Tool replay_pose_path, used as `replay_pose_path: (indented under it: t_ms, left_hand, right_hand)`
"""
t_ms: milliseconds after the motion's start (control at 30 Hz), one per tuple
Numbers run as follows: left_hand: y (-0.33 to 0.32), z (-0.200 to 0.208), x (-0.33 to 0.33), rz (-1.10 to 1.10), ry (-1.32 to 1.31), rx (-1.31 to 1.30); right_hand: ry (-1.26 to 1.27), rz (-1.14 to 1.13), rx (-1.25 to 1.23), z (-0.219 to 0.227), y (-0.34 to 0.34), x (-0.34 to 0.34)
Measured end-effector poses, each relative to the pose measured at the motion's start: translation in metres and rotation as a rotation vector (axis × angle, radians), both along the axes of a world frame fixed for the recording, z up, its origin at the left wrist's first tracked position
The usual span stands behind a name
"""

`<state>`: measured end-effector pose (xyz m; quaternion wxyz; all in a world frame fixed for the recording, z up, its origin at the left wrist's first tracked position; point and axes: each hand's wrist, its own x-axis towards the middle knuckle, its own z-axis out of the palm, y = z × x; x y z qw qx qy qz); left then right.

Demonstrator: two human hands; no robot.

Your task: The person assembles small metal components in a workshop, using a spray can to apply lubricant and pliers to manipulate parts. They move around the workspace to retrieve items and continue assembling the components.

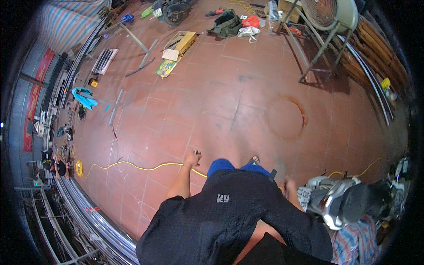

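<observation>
My left hand [192,158] hangs out in front of me to the left, fingers curled. A small dark bit shows at its fingers, too small to name. A yellow cable [150,168] runs along the floor just below that hand and on behind my legs. Low at my right side is my right hand [289,189], smeared by motion, so its fingers do not show clearly. It is close to the rear of a parked motorbike [329,198]; a gap or touch between them cannot be made out.
A big fan on a metal stand [316,66] stands far right, by stacked timber [380,53]. An opened carton [181,44], a dark green bag [227,24] and a blue cloth [84,98] lie on the tiled floor. Long metal tubes [95,216] line the left, where another person [61,165] is.
</observation>
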<state>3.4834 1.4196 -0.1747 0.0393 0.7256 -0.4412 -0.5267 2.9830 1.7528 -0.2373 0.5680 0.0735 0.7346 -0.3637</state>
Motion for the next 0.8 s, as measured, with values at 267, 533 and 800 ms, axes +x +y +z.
replay_pose_path:
  t_ms: [267, 533, 800]
  left_hand:
    - [-0.015, -0.078, -0.022, 0.048, -0.044, 0.471]
    - [-0.256, -0.078, -0.082, -0.064, -0.080, 0.342]
    - [-0.605, -0.013, -0.180, 0.200, 0.148, -0.102]
  right_hand:
    - [0.506, -0.060, -0.403, 0.118, -0.388, -0.234]
    - [0.402, 0.221, -0.093, 0.033, -0.533, -0.213]
    - [-0.085, 0.311, 0.304, -0.025, -0.556, -0.183]
